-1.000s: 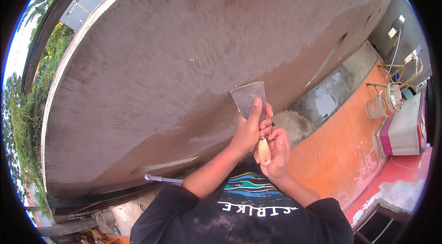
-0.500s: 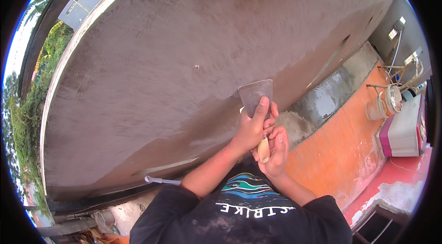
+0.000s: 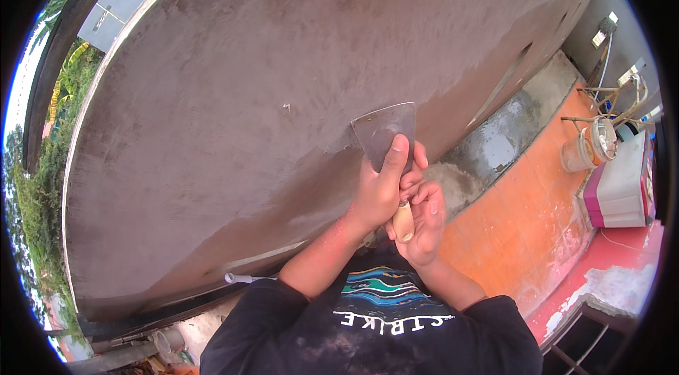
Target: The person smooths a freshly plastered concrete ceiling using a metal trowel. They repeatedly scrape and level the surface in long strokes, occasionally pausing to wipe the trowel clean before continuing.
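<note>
A putty knife with a broad, dark metal blade and a short pale wooden handle is in front of the wall, its blade edge pointing away from me. My left hand is closed round the lower blade and neck, thumb laid flat on the blade's face. Below it, my right hand cups the handle with loosely curled fingers, close against the left hand. Behind the blade is a large brown-grey plastered wall, with a darker, damp-looking band along its lower part. Whether the blade touches the wall cannot be told.
Orange floor runs along the right, beside a grey cement strip. Buckets, a white and magenta box and wooden sticks stand at the far right. A pale rod end shows by my left elbow.
The putty knife and both hands have risen slightly, and more of the blade shows above my left thumb. The whole view has shifted a little. Both hands keep their hold.
</note>
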### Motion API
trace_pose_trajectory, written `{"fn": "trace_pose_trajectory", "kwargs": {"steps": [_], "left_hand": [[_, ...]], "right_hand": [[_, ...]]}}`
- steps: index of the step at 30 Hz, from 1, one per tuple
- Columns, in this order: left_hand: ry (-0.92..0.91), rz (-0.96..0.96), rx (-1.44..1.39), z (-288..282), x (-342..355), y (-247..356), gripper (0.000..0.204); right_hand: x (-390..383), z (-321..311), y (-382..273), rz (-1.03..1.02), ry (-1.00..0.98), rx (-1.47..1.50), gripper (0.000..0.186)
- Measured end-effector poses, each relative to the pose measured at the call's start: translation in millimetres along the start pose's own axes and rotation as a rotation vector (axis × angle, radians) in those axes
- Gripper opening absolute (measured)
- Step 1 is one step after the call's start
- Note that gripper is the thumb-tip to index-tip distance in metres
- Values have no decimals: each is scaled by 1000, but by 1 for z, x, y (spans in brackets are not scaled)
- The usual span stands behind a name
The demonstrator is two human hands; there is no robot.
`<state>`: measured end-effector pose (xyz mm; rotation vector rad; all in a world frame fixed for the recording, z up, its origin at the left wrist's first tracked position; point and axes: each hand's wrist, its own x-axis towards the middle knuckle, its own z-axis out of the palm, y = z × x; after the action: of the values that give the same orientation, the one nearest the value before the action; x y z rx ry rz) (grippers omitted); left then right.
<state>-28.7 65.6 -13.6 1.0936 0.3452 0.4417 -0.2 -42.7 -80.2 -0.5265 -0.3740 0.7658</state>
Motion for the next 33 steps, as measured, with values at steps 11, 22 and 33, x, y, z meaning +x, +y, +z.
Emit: {"fn": "trace_pose_trajectory", "kwargs": {"steps": [11, 22, 33], "left_hand": [[50, -96, -117, -3, -8, -21, 48], [68, -119, -174, 1, -13, -29, 52], [106, -81, -71, 7, -12, -19, 50]], "right_hand": [[-19, -9, -3, 46, 21, -84, 30], [-25, -11, -10, 106, 32, -104, 29], [-15, -1, -1, 44, 18, -14, 25]]}}
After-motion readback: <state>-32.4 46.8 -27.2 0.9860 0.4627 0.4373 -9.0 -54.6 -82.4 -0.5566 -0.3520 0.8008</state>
